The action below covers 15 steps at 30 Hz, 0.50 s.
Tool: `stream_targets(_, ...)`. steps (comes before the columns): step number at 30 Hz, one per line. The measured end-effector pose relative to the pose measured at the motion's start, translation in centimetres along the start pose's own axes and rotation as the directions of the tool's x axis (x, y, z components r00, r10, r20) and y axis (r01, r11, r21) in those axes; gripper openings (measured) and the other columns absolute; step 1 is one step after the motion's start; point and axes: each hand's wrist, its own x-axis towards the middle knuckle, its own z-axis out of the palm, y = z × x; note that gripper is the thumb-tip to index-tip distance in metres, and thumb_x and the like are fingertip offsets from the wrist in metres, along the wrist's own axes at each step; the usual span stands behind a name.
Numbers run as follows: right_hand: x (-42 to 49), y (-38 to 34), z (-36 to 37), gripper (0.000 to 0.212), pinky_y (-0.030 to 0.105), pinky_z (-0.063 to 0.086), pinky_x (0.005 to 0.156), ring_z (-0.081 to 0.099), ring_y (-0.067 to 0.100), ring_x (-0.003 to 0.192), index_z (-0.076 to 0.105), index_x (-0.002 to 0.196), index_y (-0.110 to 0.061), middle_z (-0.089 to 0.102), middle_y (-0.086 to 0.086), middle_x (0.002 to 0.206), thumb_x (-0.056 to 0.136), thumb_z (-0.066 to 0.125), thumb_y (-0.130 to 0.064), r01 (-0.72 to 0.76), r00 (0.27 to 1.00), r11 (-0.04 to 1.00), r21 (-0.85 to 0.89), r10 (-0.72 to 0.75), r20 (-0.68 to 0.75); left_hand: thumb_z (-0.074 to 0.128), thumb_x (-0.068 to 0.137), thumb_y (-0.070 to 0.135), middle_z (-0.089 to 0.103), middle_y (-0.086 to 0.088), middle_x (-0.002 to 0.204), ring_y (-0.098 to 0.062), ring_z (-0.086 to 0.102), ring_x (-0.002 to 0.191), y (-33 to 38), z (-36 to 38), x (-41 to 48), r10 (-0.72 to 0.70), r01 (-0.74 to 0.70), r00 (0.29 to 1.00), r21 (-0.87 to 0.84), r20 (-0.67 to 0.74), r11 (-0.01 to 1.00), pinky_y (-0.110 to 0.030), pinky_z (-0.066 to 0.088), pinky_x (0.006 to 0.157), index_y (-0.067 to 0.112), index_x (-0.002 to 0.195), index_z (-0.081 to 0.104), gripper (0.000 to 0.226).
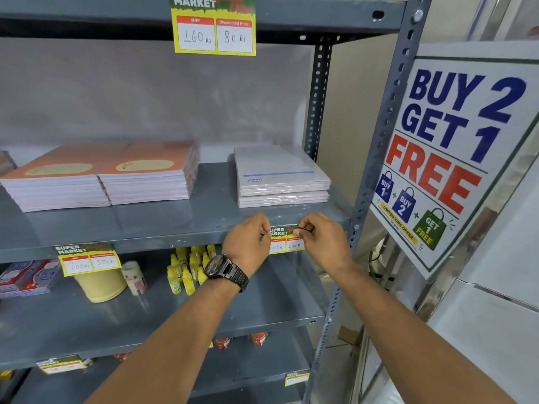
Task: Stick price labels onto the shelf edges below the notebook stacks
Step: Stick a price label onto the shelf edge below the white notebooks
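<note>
A yellow and green price label [287,239] lies against the grey shelf edge [175,239], below the white notebook stack [281,177]. My left hand [248,243], with a black wristwatch, pinches the label's upper left corner. My right hand [322,239] pinches its upper right corner. Two orange notebook stacks [102,176] sit further left on the same shelf. Below them another price label [89,259] is stuck to the shelf edge.
A price label [214,26] hangs from the shelf above. The lower shelf holds yellow bottles [186,268], a tape roll [100,284] and boxes. A "Buy 2 Get 1 Free" poster [455,153] hangs on the right beside the rack post [376,170].
</note>
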Motion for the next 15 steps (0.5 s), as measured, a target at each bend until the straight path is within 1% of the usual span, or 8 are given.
stream_targets(2,0.1,0.0,-0.2,0.013,0.031,0.047,0.065,0.057,0.014,0.077,0.066,0.083,-0.018,0.061,-0.005,0.086,0.082,0.077,-0.025,0.018,1.0,0.999,-0.037,-0.018,-0.015,0.058,0.082,0.021,0.064,0.006,0.082,-0.02,0.061,0.071,0.1,-0.3,0.2,0.009,-0.009,1.0,0.066,-0.008,0.998,-0.039,0.053,0.061,0.024,0.08,0.052,0.007)
stream_targets(5,0.3,-0.1,-0.4,0.016,0.034,0.05,0.069,0.058,0.016,0.085,0.064,0.087,-0.02,0.058,-0.006,0.094,0.08,0.078,-0.023,0.024,1.0,0.999,-0.033,-0.024,-0.005,0.06,0.082,0.025,0.062,0.008,0.084,-0.019,0.06,0.073,0.1,-0.6,0.3,0.012,-0.01,1.0,0.103,-0.019,0.995,-0.036,0.052,0.061,0.025,0.081,0.053,0.007)
stream_targets(7,0.5,-0.1,-0.5,0.016,0.036,0.052,0.074,0.058,0.017,0.09,0.064,0.091,-0.02,0.059,-0.006,0.097,0.081,0.076,-0.02,0.052,0.998,0.998,-0.022,-0.052,0.04,0.062,0.082,0.026,0.062,0.008,0.084,-0.018,0.06,0.073,0.1,-0.7,0.4,0.016,-0.014,1.0,0.11,-0.015,0.994,-0.035,0.051,0.06,0.025,0.081,0.053,0.009)
stream_targets(9,0.7,-0.1,-0.6,0.014,0.037,0.052,0.077,0.058,0.019,0.096,0.064,0.093,-0.02,0.06,-0.005,0.099,0.083,0.073,-0.019,0.121,0.989,0.99,-0.075,-0.114,0.099,0.065,0.081,0.025,0.062,0.009,0.082,-0.017,0.06,0.072,0.0,-0.8,0.5,0.0,0.0,1.0,0.104,-0.005,0.995,-0.033,0.051,0.058,0.026,0.08,0.054,0.011)
stream_targets(11,0.8,-0.3,-0.8,0.015,0.033,0.048,0.075,0.055,0.018,0.099,0.062,0.095,-0.022,0.059,-0.005,0.1,0.083,0.07,-0.027,0.162,0.981,0.978,-0.134,-0.144,0.133,0.067,0.08,0.025,0.063,0.009,0.08,-0.016,0.061,0.072,0.0,-1.0,0.8,-0.017,0.017,1.0,0.098,0.003,0.995,-0.032,0.05,0.058,0.026,0.079,0.055,0.012)
stream_targets(13,0.8,-0.7,-0.8,0.029,0.03,0.043,0.071,0.052,0.015,0.095,0.061,0.095,-0.023,0.057,-0.007,0.098,0.078,0.074,-0.043,0.158,0.982,0.971,-0.182,-0.136,0.129,0.067,0.079,0.024,0.063,0.01,0.081,-0.015,0.061,0.072,0.0,-1.1,1.0,-0.019,0.018,1.0,0.099,0.013,0.995,-0.03,0.049,0.058,0.027,0.08,0.056,0.012)
stream_targets(15,0.8,-1.3,-0.5,0.043,0.032,0.043,0.07,0.051,0.016,0.091,0.06,0.091,-0.022,0.057,-0.006,0.096,0.071,0.076,-0.056,0.14,0.988,0.957,-0.254,-0.117,0.106,0.067,0.079,0.023,0.064,0.01,0.082,-0.014,0.06,0.073,0.0,-1.2,1.0,-0.014,0.011,1.0,0.108,0.023,0.994,-0.029,0.047,0.059,0.027,0.08,0.056,0.012)
